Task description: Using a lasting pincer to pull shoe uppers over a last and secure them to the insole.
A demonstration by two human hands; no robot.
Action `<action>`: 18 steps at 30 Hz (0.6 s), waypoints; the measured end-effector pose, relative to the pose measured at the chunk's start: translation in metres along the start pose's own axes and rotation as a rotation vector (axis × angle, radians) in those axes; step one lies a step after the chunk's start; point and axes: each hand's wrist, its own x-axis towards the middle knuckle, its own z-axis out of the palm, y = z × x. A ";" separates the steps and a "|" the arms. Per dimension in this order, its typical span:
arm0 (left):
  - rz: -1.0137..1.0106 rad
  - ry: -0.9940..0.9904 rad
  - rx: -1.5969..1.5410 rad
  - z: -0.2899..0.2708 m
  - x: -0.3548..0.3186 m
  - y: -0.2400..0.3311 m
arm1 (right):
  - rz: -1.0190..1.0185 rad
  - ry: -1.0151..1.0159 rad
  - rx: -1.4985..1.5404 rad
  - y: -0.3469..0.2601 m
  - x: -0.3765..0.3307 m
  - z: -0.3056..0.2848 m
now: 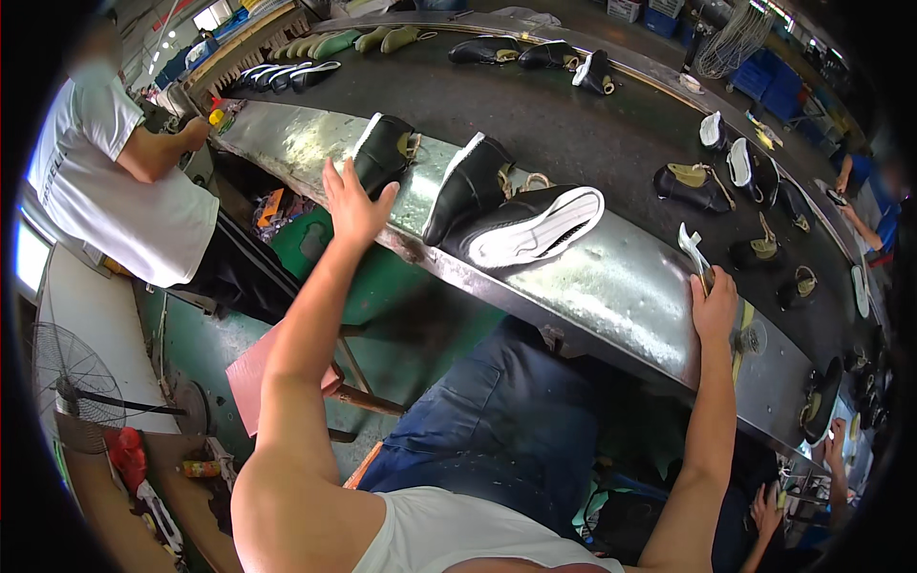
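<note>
My left hand (pixel 355 212) is held up with its fingers spread, just beside a black shoe upper (pixel 384 151) with a white edge. Whether the fingertips touch that shoe I cannot tell. To the right, on the metal ledge (pixel 611 296), another black shoe (pixel 468 186) leans on its side against a third one, whose white sole (pixel 540 229) faces up. My right hand (pixel 714 304) is closed around a metal hand tool (pixel 692 248) with a bright, curved, flared head, above the ledge's right part.
Beyond the ledge runs a dark belt (pixel 573 124) with several shoes and green lasts. A clear roll of tape (pixel 753 336) sits right of my right hand. A person (pixel 134 181) stands at left near a floor fan (pixel 81 382). Other people's hands show at far right.
</note>
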 end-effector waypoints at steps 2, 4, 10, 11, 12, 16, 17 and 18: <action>-0.158 -0.269 -0.060 0.017 0.020 -0.029 | 0.024 0.014 -0.045 -0.001 -0.008 0.002; -0.307 -0.547 -0.122 0.023 0.039 -0.050 | 0.047 0.045 -0.074 -0.007 -0.022 0.002; -0.811 -0.414 -1.210 -0.038 0.028 -0.068 | 0.060 0.063 -0.093 -0.030 -0.064 -0.023; -0.626 -0.282 -1.524 -0.055 0.005 -0.071 | 0.030 0.069 -0.079 -0.037 -0.067 -0.027; -0.627 -0.198 -1.746 -0.082 -0.016 -0.068 | 0.001 0.068 -0.067 -0.042 -0.073 -0.031; -0.843 -0.597 -2.038 -0.099 -0.078 -0.085 | -0.094 0.146 -0.043 -0.078 -0.104 -0.047; -0.836 -0.695 -1.968 -0.101 -0.094 -0.077 | -0.062 0.080 0.012 -0.086 -0.125 -0.053; -0.826 -0.786 -1.888 -0.109 -0.116 -0.060 | -0.071 0.082 0.055 -0.099 -0.145 -0.058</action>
